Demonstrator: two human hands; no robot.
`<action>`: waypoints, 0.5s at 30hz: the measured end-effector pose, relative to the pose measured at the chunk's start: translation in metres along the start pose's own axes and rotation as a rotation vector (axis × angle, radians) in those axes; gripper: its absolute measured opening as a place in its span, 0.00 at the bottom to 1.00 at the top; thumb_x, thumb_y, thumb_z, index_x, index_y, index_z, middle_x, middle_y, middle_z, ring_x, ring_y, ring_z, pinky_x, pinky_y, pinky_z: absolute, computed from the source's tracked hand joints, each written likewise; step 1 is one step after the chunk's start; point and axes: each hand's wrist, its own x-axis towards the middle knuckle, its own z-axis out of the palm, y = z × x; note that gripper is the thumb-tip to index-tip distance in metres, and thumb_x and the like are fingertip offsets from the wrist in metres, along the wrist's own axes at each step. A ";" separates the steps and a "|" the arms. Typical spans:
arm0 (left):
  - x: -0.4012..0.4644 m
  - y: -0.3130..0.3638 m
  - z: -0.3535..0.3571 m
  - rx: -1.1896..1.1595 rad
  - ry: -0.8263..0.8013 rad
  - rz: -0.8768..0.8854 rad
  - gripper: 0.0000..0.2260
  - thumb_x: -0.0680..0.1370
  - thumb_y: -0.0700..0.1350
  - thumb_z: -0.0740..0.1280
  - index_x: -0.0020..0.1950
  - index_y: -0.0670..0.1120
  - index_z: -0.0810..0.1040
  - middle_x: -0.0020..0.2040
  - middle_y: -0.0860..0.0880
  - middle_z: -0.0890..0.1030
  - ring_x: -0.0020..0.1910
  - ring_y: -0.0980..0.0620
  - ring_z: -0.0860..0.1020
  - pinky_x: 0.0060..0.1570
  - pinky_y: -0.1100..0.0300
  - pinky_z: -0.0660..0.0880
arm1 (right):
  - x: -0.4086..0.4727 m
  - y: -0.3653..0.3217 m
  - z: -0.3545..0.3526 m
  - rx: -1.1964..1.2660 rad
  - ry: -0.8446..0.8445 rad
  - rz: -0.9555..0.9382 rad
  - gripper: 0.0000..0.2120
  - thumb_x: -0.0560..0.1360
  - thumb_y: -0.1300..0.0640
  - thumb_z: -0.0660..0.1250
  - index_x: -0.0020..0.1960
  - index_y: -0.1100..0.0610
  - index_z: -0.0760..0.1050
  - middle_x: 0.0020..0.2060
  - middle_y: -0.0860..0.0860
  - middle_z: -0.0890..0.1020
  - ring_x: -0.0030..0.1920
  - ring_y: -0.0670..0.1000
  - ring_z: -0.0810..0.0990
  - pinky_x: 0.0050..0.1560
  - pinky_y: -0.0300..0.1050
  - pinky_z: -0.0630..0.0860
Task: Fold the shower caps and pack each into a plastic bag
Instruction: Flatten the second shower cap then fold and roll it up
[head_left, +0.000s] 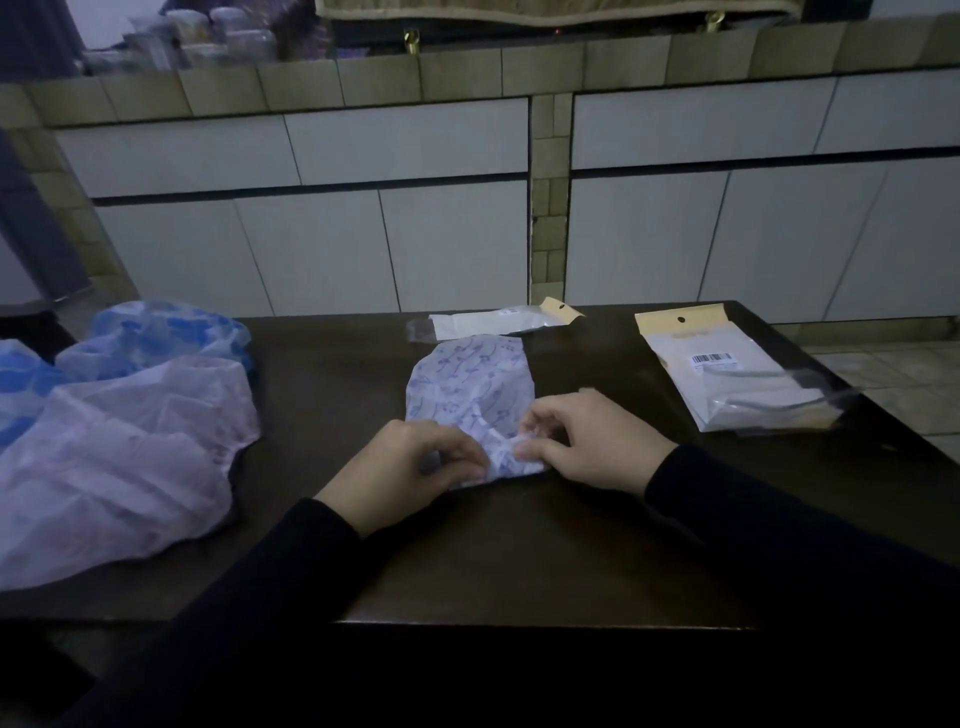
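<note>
A white shower cap with purple flowers (470, 379) lies half-folded in the middle of the dark table (519, 545). My left hand (402, 467) pinches its crumpled near edge from the left. My right hand (587, 441) pinches the same gathered edge from the right. Just beyond the cap lies an empty plastic bag with a yellow header (498, 319). A pile of plastic bags with a barcode label (727, 379) lies at the right of the table.
A heap of loose shower caps, pale pink (114, 457) in front and blue-patterned (166, 332) behind, covers the left of the table. White tiled cabinets (363, 228) stand behind. The table's right edge meets tiled floor (904, 379).
</note>
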 end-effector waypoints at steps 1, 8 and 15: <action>0.000 -0.001 0.000 0.000 0.003 0.000 0.04 0.72 0.47 0.75 0.44 0.55 0.83 0.38 0.61 0.82 0.40 0.59 0.80 0.45 0.61 0.76 | 0.000 0.001 -0.001 -0.041 0.023 -0.046 0.07 0.75 0.46 0.68 0.49 0.47 0.76 0.41 0.45 0.80 0.45 0.43 0.76 0.62 0.42 0.67; -0.002 0.001 -0.005 -0.009 -0.008 0.065 0.04 0.72 0.47 0.75 0.46 0.54 0.85 0.41 0.62 0.83 0.40 0.64 0.80 0.43 0.72 0.73 | 0.001 0.004 0.001 -0.042 -0.012 -0.104 0.05 0.76 0.45 0.66 0.49 0.45 0.73 0.32 0.39 0.77 0.36 0.37 0.74 0.49 0.37 0.72; 0.001 -0.003 -0.002 -0.028 -0.056 0.038 0.04 0.72 0.47 0.75 0.45 0.54 0.84 0.43 0.58 0.77 0.41 0.58 0.78 0.40 0.69 0.72 | 0.003 -0.005 0.002 -0.049 -0.031 0.009 0.09 0.74 0.45 0.69 0.52 0.42 0.73 0.38 0.44 0.80 0.41 0.41 0.78 0.59 0.45 0.69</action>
